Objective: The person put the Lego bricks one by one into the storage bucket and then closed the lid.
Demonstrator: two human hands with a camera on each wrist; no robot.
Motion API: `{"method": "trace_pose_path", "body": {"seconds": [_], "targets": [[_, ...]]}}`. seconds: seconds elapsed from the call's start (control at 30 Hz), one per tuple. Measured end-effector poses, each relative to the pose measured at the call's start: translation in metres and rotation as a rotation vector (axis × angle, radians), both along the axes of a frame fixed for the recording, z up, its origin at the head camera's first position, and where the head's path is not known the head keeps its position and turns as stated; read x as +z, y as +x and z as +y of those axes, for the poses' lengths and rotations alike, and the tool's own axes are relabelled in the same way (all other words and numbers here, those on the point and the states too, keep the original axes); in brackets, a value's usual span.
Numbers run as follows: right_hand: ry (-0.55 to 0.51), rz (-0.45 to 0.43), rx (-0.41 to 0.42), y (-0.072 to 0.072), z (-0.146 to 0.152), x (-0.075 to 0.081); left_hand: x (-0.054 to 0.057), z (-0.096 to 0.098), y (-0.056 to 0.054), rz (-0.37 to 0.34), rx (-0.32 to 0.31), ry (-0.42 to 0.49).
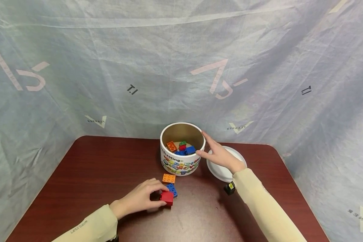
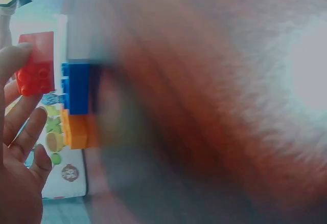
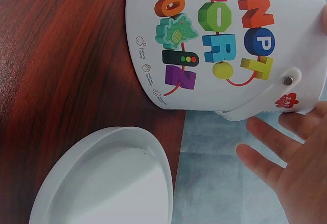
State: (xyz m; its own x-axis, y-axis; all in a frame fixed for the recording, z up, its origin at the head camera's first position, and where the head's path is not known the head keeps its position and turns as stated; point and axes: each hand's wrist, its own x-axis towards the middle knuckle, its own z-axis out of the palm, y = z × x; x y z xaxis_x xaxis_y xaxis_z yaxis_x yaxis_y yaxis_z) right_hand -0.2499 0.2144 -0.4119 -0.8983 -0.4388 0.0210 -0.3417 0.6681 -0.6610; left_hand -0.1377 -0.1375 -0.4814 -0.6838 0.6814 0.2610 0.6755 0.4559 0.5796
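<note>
My left hand (image 1: 140,196) pinches a red toy brick (image 1: 167,198) between thumb and fingers, low over the table. In the left wrist view, the thumb lies across the studless part of that red brick (image 2: 36,63). Right behind it are a blue brick (image 1: 171,190) and an orange brick (image 1: 168,178), in front of a white round bucket (image 1: 181,168) printed with colourful letters. Spread, fairly straight fingers of my right hand (image 1: 219,154) touch the bucket's right side near its rim. Inside the bucket lie several bricks, among them an orange one (image 1: 171,146) and a blue one (image 1: 190,150).
A white round lid (image 1: 213,168) lies on the table right of the bucket, partly under my right forearm. The dark red wooden table (image 1: 109,161) ends at a grey printed cloth (image 1: 139,67) hanging behind. The bucket's white handle (image 3: 265,98) hangs along its side.
</note>
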Motion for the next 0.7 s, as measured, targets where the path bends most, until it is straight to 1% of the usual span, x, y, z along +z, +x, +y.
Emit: {"method": "trace_pose_path", "body": {"seconds": [0.1, 0.23, 0.33, 0.47, 0.7], "targets": [[0.002, 0.004, 0.004, 0.0, 0.001, 0.0, 0.009, 0.0, -0.002, 0.016, 0.005, 0.011], [0.0, 0.008, 0.008, -0.001, 0.001, 0.0, 0.02, 0.001, -0.008, 0.098, 0.002, 0.039], [-0.001, 0.007, 0.008, -0.001, 0.001, 0.0, 0.029, 0.001, -0.014, 0.126, 0.005, 0.067], [-0.002, 0.004, 0.005, -0.001, 0.001, 0.0, 0.043, 0.002, -0.021, 0.123, 0.013, 0.098], [0.002, 0.004, 0.005, 0.0, 0.0, 0.0, 0.063, 0.003, -0.031, 0.138, 0.034, 0.115]]}}
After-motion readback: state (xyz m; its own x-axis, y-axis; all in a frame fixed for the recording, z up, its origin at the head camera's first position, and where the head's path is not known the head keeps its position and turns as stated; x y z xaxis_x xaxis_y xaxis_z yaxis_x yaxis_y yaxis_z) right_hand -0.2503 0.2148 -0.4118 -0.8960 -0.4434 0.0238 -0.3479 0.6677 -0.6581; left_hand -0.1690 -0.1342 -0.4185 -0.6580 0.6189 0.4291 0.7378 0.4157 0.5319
